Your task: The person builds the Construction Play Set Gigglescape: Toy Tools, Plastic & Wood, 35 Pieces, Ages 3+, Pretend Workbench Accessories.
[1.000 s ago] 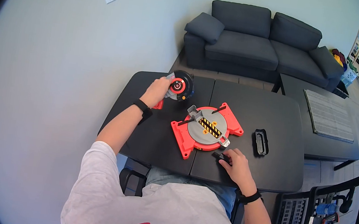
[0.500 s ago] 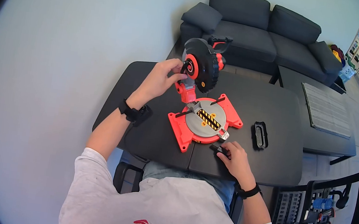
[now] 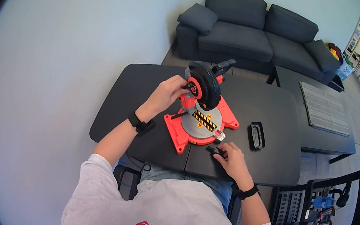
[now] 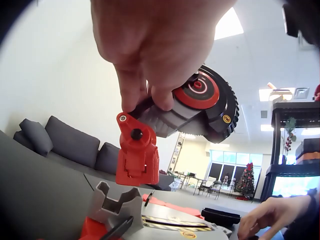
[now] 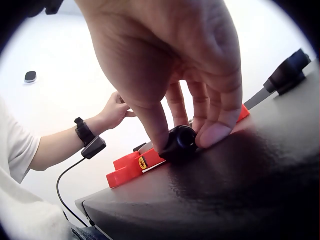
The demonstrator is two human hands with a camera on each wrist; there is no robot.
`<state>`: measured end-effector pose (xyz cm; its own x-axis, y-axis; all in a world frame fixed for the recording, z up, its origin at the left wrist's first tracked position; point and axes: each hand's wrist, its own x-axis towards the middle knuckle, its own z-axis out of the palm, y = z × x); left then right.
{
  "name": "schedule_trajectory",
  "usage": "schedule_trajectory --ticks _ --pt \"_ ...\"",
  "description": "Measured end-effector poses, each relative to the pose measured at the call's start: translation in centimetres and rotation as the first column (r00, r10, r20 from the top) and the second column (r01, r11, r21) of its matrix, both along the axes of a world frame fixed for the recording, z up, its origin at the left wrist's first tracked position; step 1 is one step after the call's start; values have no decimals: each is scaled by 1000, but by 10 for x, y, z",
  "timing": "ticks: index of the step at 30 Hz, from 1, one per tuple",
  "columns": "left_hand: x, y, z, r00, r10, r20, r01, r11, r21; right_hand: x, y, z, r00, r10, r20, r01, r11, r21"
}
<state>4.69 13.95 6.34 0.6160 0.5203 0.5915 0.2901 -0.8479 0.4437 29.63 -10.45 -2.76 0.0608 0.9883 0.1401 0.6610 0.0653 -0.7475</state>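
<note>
My left hand (image 3: 165,93) grips a toy miter saw's head (image 3: 210,88), black and grey with a red disc, by a dark part at its side. Below the fingers, in the left wrist view, the head's red hinge arm (image 4: 136,160) hangs just above the notched grey bracket (image 4: 116,201). That bracket rises from the saw's red base (image 3: 173,132), which has a round grey turntable with a striped strip. At the base's near right corner, my right hand (image 3: 235,161) pinches a small black piece (image 5: 181,143) down at the tabletop.
A small black oblong tray (image 3: 257,136) sits on the black folding table (image 3: 269,166), right of the base. Beyond are a grey sofa (image 3: 236,40) and a low table with a grey mat (image 3: 325,107). A black rack (image 3: 288,213) stands at the lower right.
My left hand has lifted the saw head from the table's left, carried it right over the base's back end, then lowered it somewhat. My right hand keeps the black piece in nearly the same place.
</note>
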Motion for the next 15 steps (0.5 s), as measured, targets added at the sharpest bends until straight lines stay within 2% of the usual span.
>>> schedule_trajectory --ticks 8,15 --pt "8 -11 -2 1000 0 5 -1 991 132 -1 0 2 1000 1 2 -1 1000 -3" --pt "14 -21 -4 994 60 -95 -36 970 239 -2 -1 -4 1000 9 -2 -9 999 48"
